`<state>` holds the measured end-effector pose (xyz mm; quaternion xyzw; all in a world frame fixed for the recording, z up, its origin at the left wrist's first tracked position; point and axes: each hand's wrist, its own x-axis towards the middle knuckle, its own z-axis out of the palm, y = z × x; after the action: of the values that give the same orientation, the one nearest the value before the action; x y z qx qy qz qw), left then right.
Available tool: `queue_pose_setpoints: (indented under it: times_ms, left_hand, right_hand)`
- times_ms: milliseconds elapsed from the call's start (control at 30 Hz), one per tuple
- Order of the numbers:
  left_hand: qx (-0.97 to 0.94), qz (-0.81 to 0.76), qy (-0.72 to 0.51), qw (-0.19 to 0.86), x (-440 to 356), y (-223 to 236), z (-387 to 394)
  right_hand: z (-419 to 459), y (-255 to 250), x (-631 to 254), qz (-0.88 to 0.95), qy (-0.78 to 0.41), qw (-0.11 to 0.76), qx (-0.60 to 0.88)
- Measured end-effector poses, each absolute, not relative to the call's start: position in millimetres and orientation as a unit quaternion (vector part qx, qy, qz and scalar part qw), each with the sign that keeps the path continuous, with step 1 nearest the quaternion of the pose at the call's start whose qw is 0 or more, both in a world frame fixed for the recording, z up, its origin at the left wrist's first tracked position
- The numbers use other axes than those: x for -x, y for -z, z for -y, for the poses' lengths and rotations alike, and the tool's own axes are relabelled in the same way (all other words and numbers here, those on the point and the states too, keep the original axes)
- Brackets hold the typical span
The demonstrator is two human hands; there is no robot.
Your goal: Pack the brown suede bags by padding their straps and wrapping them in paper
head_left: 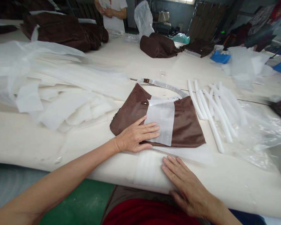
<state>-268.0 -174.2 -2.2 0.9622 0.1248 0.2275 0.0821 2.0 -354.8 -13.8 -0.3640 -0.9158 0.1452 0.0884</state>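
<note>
A brown leather handbag (187, 125) lies on the table before me, its strap (166, 85) wrapped in white film and stretched out behind it. A white foam sheet (164, 122) covers the middle of its front, beside a zipper (144, 103). My left hand (137, 136) rests flat on the bag and the sheet's left edge, fingers spread. Nearer the table's front edge, my right hand (184, 184) lies with fingers stretched out at the side of another white foam sheet (150, 168), part of which runs under the bag. Neither hand grips anything.
Loose white foam sheets (77, 93) pile up at the left. White foam tubes (210, 118) and clear plastic bags (259, 137) lie at the right. Further back are brown bags (58, 31), more brown bags (158, 45), blue pieces (220, 57) and a standing person (113, 15).
</note>
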Motion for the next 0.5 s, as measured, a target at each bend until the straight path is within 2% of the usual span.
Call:
queue_pose_setpoints:
  times_ms: [200, 500]
  left_hand:
    - [-0.962, -0.129, -0.227, 0.079, 268, 3, 175]
    - [-0.966, -0.128, -0.217, 0.06, 268, 2, 175]
  right_hand:
    - [341, 29, 7, 0.902, -0.149, 0.128, 0.384]
    - [327, 35, 39, 0.882, -0.02, 0.325, 0.341]
